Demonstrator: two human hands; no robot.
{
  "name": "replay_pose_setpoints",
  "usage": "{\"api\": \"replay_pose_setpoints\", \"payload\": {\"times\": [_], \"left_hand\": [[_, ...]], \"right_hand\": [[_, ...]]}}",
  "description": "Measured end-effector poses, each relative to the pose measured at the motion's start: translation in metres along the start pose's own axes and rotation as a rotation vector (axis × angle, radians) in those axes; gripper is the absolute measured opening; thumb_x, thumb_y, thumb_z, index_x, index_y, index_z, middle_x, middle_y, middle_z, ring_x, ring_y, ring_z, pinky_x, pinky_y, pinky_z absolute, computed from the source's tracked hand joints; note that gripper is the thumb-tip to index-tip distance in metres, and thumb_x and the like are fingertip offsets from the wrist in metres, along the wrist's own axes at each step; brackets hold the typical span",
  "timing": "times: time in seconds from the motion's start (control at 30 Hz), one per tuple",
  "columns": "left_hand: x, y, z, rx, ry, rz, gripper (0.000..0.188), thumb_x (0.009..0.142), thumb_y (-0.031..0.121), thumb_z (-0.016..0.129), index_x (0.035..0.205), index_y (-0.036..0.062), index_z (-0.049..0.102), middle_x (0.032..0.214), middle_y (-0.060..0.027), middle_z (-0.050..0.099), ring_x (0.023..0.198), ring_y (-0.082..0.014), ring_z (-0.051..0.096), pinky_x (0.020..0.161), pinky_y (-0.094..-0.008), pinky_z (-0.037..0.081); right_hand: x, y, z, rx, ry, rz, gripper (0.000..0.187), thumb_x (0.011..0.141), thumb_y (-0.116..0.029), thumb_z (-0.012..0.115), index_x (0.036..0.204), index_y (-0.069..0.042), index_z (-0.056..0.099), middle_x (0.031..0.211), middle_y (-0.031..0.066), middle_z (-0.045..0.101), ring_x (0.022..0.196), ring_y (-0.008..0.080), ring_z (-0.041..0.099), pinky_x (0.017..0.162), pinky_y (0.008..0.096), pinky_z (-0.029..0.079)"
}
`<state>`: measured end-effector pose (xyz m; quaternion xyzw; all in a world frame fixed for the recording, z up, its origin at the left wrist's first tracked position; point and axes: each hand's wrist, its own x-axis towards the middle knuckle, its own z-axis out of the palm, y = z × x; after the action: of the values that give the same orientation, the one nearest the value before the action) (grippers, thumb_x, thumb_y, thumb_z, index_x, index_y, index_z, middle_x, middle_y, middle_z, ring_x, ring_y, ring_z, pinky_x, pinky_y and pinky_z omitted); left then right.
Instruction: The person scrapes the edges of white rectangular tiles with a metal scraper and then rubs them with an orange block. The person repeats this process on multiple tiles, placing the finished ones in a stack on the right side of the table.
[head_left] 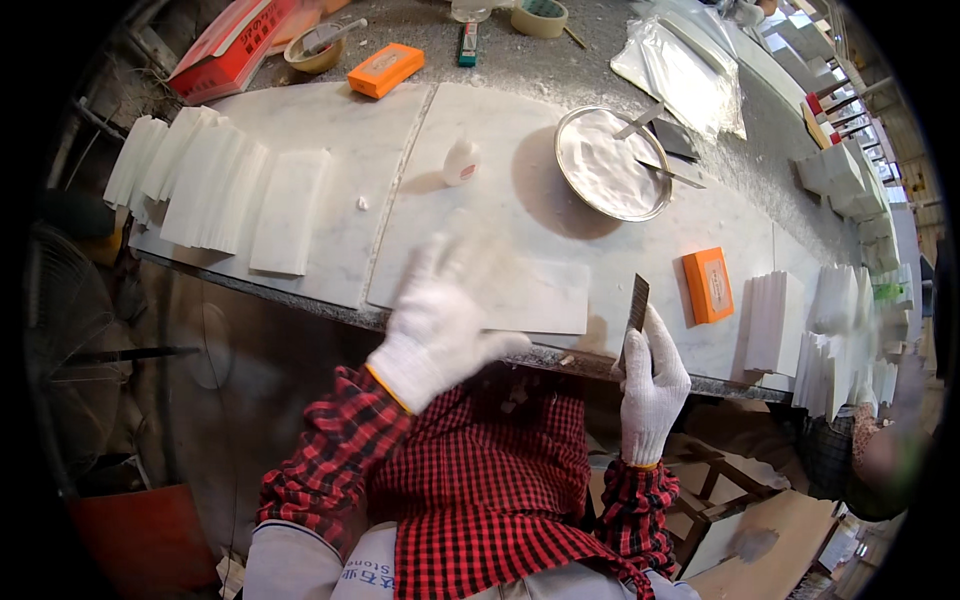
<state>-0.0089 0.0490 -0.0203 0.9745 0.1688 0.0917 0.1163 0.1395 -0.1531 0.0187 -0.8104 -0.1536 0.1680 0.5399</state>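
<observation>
My left hand [435,325], in a white knit glove, is over the left part of a flat white stone tile [548,300] at the table's near edge. Its thumb stretches out to the right and its fingers look spread, though their tips are smeared by motion. Right of the tile, my gloved right hand [652,395] grips a flat grey blade [640,300] that points upward, between thumb and fingers. Whether the blade has a handle is hidden by the glove. Beyond the tile stands a small white bottle [461,163]. A round metal bowl [570,190] of white paste, with spatulas in it, sits farther right.
White tiles [215,190] stand leaning in a row at the left; more tile stacks [775,320] are at the right. One orange box [708,285] lies near my right hand, another orange box [386,70] farther back. Clear plastic bags [680,75] lie behind the bowl.
</observation>
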Motion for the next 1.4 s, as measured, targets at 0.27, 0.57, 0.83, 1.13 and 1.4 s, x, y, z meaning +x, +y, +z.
{"api": "replay_pose_setpoints", "payload": {"times": [0.27, 0.57, 0.83, 1.13, 1.4], "left_hand": [[-0.006, 0.03, -0.011, -0.096, -0.037, 0.09, 0.088, 0.088, 0.063, 0.07, 0.151, 0.0046, 0.053, 0.156, -0.0156, 0.053, 0.152, -0.0355, 0.041, 0.13, -0.0578, 0.016], [-0.005, 0.001, -0.006, 0.027, 0.028, -0.045, 0.084, 0.089, 0.059, 0.072, 0.152, 0.0066, 0.055, 0.162, -0.0123, 0.048, 0.155, -0.0358, 0.034, 0.13, -0.0603, 0.01], [0.003, 0.015, 0.002, -0.112, -0.033, 0.036, 0.086, 0.09, 0.064, 0.067, 0.156, 0.0098, 0.05, 0.159, -0.0127, 0.052, 0.153, -0.032, 0.039, 0.128, -0.0612, 0.015], [-0.018, 0.012, -0.02, -0.372, 0.275, -0.245, 0.096, 0.097, 0.067, 0.061, 0.158, -0.0048, 0.043, 0.168, -0.0228, 0.038, 0.159, -0.0462, 0.024, 0.129, -0.062, 0.013], [-0.049, 0.002, -0.018, -0.318, 0.281, -0.314, 0.09, 0.091, 0.034, 0.08, 0.162, -0.0017, 0.037, 0.171, -0.023, 0.033, 0.161, -0.045, 0.022, 0.13, -0.0597, 0.013]], "right_hand": [[-0.002, 0.003, 0.006, 0.074, -0.036, 0.001, 0.039, 0.103, -0.005, 0.066, 0.142, 0.002, 0.066, 0.098, 0.0047, 0.074, 0.075, 0.0054, 0.061, 0.069, 0.0235, 0.052], [-0.006, 0.008, 0.009, 0.056, -0.034, -0.023, 0.039, 0.101, -0.003, 0.068, 0.14, 0.002, 0.067, 0.104, 0.0096, 0.078, 0.08, 0.0069, 0.065, 0.074, 0.0251, 0.055], [-0.006, 0.006, 0.017, -0.085, -0.063, -0.215, 0.039, 0.1, -0.005, 0.068, 0.139, 0.003, 0.067, 0.103, 0.013, 0.08, 0.087, 0.0106, 0.072, 0.08, 0.0272, 0.058], [-0.035, -0.02, 0.028, 0.075, -0.344, -0.022, 0.047, 0.097, -0.005, 0.072, 0.144, -0.002, 0.065, 0.094, 0.0083, 0.078, 0.078, 0.0066, 0.067, 0.072, 0.0245, 0.056], [-0.041, -0.027, 0.032, 0.32, -0.609, 0.265, 0.044, 0.097, -0.001, 0.071, 0.14, 0.003, 0.065, 0.087, 0.0055, 0.075, 0.073, 0.0078, 0.066, 0.067, 0.024, 0.053]]}}
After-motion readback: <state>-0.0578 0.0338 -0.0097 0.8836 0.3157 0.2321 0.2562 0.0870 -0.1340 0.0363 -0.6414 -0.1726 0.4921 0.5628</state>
